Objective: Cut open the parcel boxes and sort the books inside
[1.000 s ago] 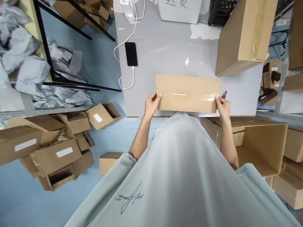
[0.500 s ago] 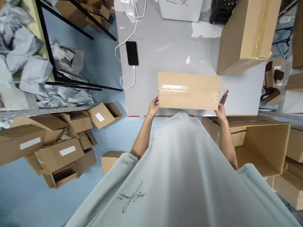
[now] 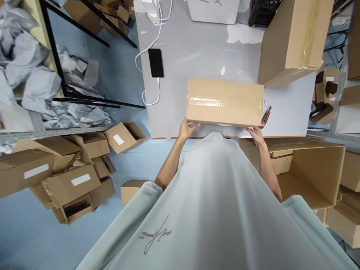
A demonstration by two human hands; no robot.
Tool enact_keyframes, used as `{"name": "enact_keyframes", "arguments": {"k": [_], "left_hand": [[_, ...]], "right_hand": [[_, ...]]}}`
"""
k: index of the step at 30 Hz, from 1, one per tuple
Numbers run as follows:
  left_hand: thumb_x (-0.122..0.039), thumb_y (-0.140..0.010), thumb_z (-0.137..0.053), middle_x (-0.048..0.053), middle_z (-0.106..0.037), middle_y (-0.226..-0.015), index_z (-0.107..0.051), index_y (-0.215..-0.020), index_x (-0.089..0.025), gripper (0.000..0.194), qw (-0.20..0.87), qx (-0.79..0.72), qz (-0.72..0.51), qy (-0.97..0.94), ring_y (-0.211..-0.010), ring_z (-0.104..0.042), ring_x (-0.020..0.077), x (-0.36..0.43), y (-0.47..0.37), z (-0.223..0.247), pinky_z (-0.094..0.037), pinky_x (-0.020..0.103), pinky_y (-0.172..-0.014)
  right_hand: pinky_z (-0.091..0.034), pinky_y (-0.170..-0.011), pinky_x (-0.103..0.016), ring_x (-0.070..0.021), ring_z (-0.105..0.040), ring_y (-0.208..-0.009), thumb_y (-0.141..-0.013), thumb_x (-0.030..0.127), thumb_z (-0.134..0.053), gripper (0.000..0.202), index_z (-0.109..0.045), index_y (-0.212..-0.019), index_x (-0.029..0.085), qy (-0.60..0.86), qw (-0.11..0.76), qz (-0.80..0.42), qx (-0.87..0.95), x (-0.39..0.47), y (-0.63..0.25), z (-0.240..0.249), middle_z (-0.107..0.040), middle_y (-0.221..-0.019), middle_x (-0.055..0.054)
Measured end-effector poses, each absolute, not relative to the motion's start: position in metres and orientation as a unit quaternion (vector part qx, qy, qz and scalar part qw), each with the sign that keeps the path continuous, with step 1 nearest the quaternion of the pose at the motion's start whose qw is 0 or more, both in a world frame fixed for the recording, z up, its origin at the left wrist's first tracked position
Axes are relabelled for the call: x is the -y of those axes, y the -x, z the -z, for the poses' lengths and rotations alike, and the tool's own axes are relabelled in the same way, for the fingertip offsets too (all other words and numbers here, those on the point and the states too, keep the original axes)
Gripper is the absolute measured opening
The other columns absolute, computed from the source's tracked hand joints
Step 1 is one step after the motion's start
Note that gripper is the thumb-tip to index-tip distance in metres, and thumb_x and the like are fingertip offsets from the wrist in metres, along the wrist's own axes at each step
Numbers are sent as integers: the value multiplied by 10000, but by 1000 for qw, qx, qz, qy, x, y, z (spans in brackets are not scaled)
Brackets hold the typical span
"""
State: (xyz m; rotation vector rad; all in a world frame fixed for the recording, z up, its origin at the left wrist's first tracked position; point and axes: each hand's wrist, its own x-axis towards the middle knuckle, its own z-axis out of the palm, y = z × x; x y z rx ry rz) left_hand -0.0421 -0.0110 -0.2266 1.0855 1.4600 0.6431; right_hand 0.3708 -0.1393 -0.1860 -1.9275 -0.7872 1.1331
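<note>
A long cardboard box (image 3: 225, 102) with shiny clear tape along it is at the front of the grey table, its near edge tipped up a little. My left hand (image 3: 188, 129) grips its near left corner, fingers reaching under the lower edge. At the near right corner my right hand (image 3: 255, 134) holds the same edge, fingertips beneath it. A sliver of white shows under the near edge, too little to make out. Just right of the box lies a red and black box cutter (image 3: 266, 117), apart from my right hand.
A black phone (image 3: 156, 63) on a white cable lies at the table's left. A tall taped carton (image 3: 289, 41) stands at the back right, near a black crate (image 3: 261, 13) and a grey bin (image 3: 213, 11). A large open carton (image 3: 312, 176) sits below the table's right edge.
The box's near edge has come up and tilted away from me, showing more of its near side. Both hands have shifted inward, from the box's ends to under its near edge.
</note>
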Motion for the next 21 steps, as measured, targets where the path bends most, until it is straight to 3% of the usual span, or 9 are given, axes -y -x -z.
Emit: {"name": "enact_keyframes", "arguments": {"k": [3, 7, 10, 16, 19, 21], "left_hand": [[-489, -752, -1031, 195, -745, -1563, -733, -1486, -206, 841, 558, -619, -302, -463, -1524, -679, 409, 8, 49, 205, -583, 565, -1253], [-603, -849, -967, 159, -766, -1551, -823, -1390, -197, 692, 555, -578, -375, -466, -1530, -685, 379, 4, 48, 174, -517, 560, -1345], [-662, -840, -959, 147, -804, -1487, -863, -1325, -189, 685, 568, -565, -406, -439, -1467, -736, 372, 2, 40, 162, -547, 544, -1332], [-679, -755, -1006, 152, -839, -1408, -871, -1301, -177, 754, 563, -607, -380, -413, -1387, -778, 400, 12, 34, 170, -614, 591, -1258], [-696, -796, -978, 156, -824, -1441, -863, -1309, -189, 730, 550, -617, -381, -414, -1413, -760, 389, 18, 35, 180, -593, 574, -1278], [-708, -904, -889, 160, -800, -1490, -847, -1333, -198, 668, 544, -621, -387, -411, -1462, -730, 374, 21, 37, 187, -568, 555, -1300]], "right_hand": [[-458, -1346, -568, -352, -651, -1512, -795, 734, -909, 636, -867, -1147, 207, 735, 406, -433, 328, 139, -367, 160, -780, -1481, -173], [-419, -1400, -551, -347, -639, -1564, -947, 732, -827, 676, -845, -1407, 236, 713, 469, -393, 343, 128, -366, 125, -762, -1577, -112], [-458, -1385, -541, -364, -676, -1530, -908, 746, -876, 798, -804, -1501, 216, 719, 482, -382, 325, 114, -373, 118, -772, -1567, -97], [-462, -1378, -566, -371, -684, -1521, -802, 777, -936, 919, -804, -1487, 180, 720, 460, -419, 307, 111, -381, 147, -786, -1539, -115], [-456, -1378, -576, -355, -651, -1564, -843, 790, -882, 874, -794, -1494, 213, 726, 454, -417, 304, 120, -383, 162, -752, -1594, -110], [-491, -1345, -592, -341, -650, -1570, -907, 837, -764, 839, -776, -1500, 243, 735, 453, -421, 277, 125, -388, 171, -723, -1631, -121]]}}
